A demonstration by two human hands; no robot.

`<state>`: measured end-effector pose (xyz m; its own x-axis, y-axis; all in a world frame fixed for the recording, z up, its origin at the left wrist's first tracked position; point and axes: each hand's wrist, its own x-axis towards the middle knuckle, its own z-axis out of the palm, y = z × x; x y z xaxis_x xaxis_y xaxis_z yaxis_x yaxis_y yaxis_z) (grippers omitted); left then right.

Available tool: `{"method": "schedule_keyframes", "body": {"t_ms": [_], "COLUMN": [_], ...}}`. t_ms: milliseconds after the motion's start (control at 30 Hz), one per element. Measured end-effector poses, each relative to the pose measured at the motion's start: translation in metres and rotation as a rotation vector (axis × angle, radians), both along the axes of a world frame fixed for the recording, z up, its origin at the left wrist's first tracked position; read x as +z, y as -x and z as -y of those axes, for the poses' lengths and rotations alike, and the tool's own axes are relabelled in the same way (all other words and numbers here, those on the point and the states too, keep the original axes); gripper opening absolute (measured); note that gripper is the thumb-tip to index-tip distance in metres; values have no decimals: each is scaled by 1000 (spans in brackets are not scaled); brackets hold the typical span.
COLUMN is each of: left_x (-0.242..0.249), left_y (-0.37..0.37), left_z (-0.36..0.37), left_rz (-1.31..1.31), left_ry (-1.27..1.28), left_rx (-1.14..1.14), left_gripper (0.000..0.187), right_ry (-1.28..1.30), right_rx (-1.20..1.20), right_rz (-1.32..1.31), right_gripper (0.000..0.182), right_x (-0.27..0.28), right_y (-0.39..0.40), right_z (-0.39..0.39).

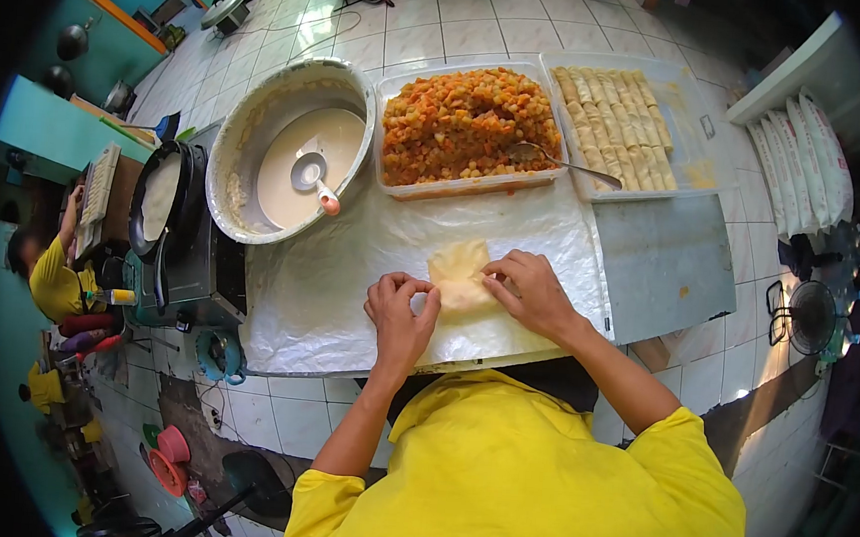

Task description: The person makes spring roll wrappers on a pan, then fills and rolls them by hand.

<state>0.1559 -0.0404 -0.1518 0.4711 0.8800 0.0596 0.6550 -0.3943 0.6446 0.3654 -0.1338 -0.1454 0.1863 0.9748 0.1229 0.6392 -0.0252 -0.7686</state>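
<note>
A thin, pale yellow spring roll wrapper lies on the plastic-covered table, partly folded over at its lower part. My left hand pinches its lower left edge with thumb and fingertips. On the other side my right hand grips the folded right edge, fingers bent together. Any filling inside the wrapper is hidden by the fold. Just beyond stands a clear tub heaped with orange diced vegetable filling, and a metal spoon rests in it.
Left of the filling is a large pot of pale batter with a ladle. A pan sits on a stove. At right, a tray holds rolled spring rolls. Another person in yellow works at far left; a fan stands right.
</note>
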Motion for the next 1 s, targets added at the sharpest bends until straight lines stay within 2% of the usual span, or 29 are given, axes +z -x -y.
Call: {"method": "schedule_keyframes", "body": {"t_ms": [133, 200, 333, 433, 500, 567, 600, 667, 767, 833, 1000], "left_x": [-1, -1, 1, 6, 12, 21, 26, 25, 25, 26, 23], "left_y": [-1, -1, -1, 6, 8, 7, 5, 3, 2, 1, 1], "left_z": [-2, -2, -1, 4, 11, 22, 27, 29, 24, 23, 26], "left_rz": [-24, -25, -17, 4, 23, -8, -75, -105, -129, -132, -124], "left_ry": [41, 43, 59, 28, -24, -314, -355, -319, -294, -277, -305], "left_rx": [33, 31, 35, 8, -16, -255, -322, -353, -412, -435, -428], "left_gripper": [15, 15, 15, 15, 16, 25, 30, 30, 28, 29, 29], "right_ry": [-193, -345, -256, -231, -224, -215, -218, -226, -228, -86, 94], "right_rx": [-73, 52, 107, 118, 126, 142, 147, 163, 43, -115, -58], "right_rz": [133, 351, 472, 492, 487, 480, 417, 353, 320, 192, 100], "right_gripper": [17, 24, 32, 30, 30, 30, 30, 29, 24, 17, 13], "right_x": [12, 12, 0, -1, 0, 1, 4, 8, 11, 3, -2], "right_y": [13, 17, 28, 27, 27, 26, 25, 20, -2, -20, -31], "right_z": [11, 18, 19, 18, 17, 18, 17, 14, 0, -15, -51]}}
